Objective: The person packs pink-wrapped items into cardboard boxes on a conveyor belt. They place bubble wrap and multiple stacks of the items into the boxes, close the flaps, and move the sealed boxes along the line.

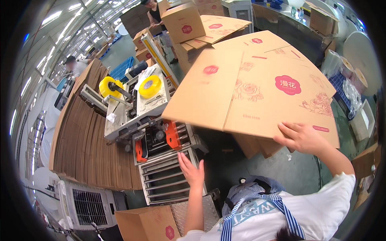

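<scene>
My right hand (299, 138) lies on the near edge of a flattened cardboard carton (205, 94), fingers stretched over its printed face. This carton is tan with red printed flowers and a red emblem; its left end juts out past the stack beneath and looks slightly blurred. My left hand (192, 170) is open in the air with its fingers extended, touching nothing. Below and around it are the metal rollers (167, 182) of a conveyor. Just beyond stands a carton-taping machine (138, 108) with orange guards (173, 134) and yellow tape rolls (149, 86).
Left of the machine stands a long row of folded cardboard (94, 140). An open carton (148, 223) sits at the lower left, near a grey air cooler (86, 205). Formed boxes (183, 24) stand at the back, near a person (155, 14). Another person (76, 66) is far left.
</scene>
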A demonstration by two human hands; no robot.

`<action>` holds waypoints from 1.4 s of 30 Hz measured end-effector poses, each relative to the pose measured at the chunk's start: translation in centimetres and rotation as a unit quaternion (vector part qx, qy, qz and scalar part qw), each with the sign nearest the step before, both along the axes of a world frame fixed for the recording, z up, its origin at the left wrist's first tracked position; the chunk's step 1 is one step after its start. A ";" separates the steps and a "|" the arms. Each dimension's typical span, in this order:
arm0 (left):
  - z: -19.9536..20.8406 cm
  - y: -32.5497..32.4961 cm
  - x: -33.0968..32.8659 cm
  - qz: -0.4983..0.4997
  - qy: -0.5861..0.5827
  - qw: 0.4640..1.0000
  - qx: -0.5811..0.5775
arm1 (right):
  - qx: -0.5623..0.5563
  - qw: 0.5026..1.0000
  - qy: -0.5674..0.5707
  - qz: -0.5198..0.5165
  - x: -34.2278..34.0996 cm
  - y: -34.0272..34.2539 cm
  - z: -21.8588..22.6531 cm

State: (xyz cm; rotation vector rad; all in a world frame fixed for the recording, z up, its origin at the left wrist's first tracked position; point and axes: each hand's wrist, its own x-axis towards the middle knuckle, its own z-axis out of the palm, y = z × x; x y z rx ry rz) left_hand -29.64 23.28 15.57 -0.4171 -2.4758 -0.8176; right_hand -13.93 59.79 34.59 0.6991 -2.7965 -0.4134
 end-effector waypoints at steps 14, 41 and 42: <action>5.9 -6.1 12.6 0.224 0.232 0.947 -0.008 | -0.038 0.906 0.222 0.358 -9.7 -7.0 11.2; 4.0 -31.7 38.5 0.594 -0.307 0.738 -0.092 | -0.293 0.753 -0.127 0.575 -3.6 -51.6 -17.4; 4.7 -32.4 37.8 0.597 -0.375 0.706 -0.067 | -0.300 0.735 -0.148 0.590 -4.0 -51.3 -17.7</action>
